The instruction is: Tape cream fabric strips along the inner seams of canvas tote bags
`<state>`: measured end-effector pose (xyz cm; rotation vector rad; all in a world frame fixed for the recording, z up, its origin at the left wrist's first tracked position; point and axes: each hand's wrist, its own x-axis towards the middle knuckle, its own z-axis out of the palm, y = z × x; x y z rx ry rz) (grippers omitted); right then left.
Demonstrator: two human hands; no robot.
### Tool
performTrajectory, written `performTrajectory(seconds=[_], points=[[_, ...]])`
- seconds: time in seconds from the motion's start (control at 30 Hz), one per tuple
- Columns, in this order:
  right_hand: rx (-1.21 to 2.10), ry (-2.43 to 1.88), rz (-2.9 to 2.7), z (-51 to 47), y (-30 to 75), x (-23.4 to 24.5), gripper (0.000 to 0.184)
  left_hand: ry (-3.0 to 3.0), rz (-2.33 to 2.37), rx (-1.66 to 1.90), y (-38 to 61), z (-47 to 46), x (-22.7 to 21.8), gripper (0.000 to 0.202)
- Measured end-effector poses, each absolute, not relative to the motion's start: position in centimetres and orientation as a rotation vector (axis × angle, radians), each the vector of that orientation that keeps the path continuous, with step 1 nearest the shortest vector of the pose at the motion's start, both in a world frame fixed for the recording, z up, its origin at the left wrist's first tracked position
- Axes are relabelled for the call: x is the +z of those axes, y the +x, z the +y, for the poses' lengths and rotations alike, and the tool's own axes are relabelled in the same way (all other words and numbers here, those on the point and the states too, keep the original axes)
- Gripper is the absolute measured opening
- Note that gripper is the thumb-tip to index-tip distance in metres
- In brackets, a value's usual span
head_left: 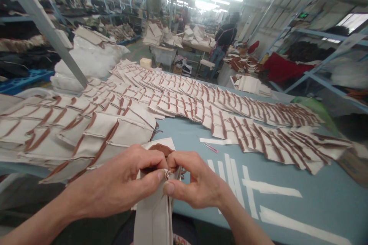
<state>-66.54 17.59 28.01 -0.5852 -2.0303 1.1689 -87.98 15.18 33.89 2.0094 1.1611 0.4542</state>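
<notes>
Both my hands meet at the front edge of the blue-green table, pinching one cream fabric piece (152,218) with brown lining. My left hand (129,182) grips its upper edge between thumb and fingers. From the other side my right hand (192,183) pinches the same edge, its thumb close to the left one. The piece hangs down toward my lap, and a brown part (161,148) shows above my fingers. A cream panel (169,143) lies just behind it. What sits exactly between my fingertips is mostly hidden.
Overlapping cream pieces with brown strips (184,103) spread across the table (189,134). A pink-handled small tool (211,147) and several white strips (276,189) lie to the right. A grey post (54,34) rises at left. Farther back stands a person (225,36).
</notes>
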Motion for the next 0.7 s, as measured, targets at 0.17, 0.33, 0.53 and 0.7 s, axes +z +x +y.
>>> performTrajectory(seconds=[0.17, 0.33, 0.53, 0.7], points=[[1.333, -0.542, -1.923, 17.3, -66.2, 28.0, 0.056, 1.842, 1.094, 0.593, -87.2, 14.4, 32.3, 0.029], [1.407, -0.551, -1.908, 16.4, -66.4, 28.1, 0.06, 1.624, 1.055, 0.644, -87.6, 13.2, 30.1, 0.036], [1.399, -0.63, -1.967, 14.8, -66.4, 28.3, 0.058, 1.565, 1.075, 0.604, -88.2, 11.9, 29.5, 0.041], [1.428, -0.611, -1.973, 14.3, -66.3, 28.2, 0.059, 1.635, 1.098, 0.618, -87.8, 11.3, 29.7, 0.041]])
